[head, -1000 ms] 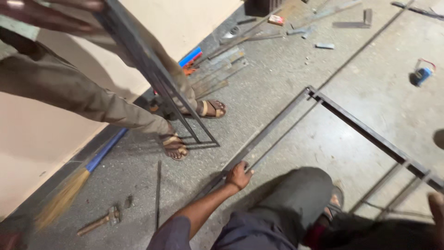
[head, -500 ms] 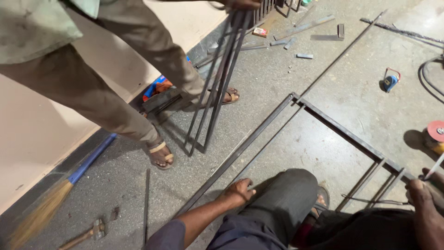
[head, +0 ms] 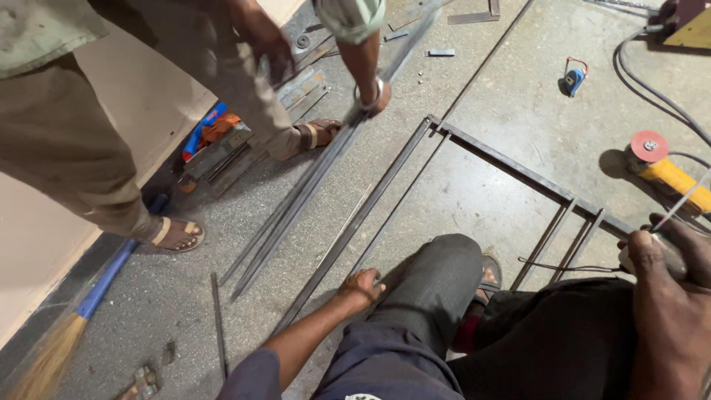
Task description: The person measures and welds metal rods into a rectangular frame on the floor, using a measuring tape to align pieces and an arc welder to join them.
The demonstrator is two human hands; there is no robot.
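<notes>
Since half a second ago the co-worker's grille panel (head: 311, 185) has tipped from near upright to low, leaning across the floor at 11 o'clock. Left hand (head: 361, 287) stays pressed, fingers curled, on the flat steel frame (head: 355, 222), so the frame remains pinned. Right hand (head: 666, 255), at 3 o'clock, grips a welding rod holder (head: 670, 248). Frame: dark square tubing, rectangular, cross-bars at right.

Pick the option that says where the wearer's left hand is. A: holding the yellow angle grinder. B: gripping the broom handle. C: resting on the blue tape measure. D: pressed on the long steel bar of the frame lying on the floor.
D: the left hand sits flat on the near end of the long bar of the steel frame on the floor, well away from the broom, the grinder and the tape measure.
</notes>
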